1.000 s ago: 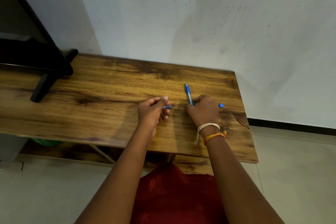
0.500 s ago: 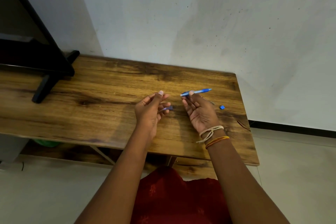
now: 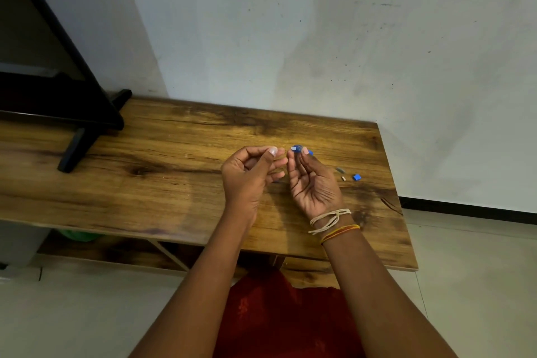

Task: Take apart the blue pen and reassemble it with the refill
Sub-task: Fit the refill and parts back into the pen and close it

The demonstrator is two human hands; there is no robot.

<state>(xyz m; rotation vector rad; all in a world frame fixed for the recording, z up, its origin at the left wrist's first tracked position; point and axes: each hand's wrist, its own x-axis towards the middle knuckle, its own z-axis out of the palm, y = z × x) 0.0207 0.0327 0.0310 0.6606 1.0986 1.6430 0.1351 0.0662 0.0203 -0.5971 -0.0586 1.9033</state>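
No legible text, label, brand, number or sign is found anywhere in the head view. The blue pen (image 3: 297, 149), pinched in the right hand (image 3: 312, 183), shows no readable print; it is seen end-on and small, so any marking on its barrel possibly lies out of sight. The small blue piece (image 3: 356, 177) on the wooden table (image 3: 174, 160) carries no visible lettering. The wall (image 3: 319, 38) bears only scuffs and specks, none forming characters. The black stand (image 3: 72, 113) at left shows no logo.
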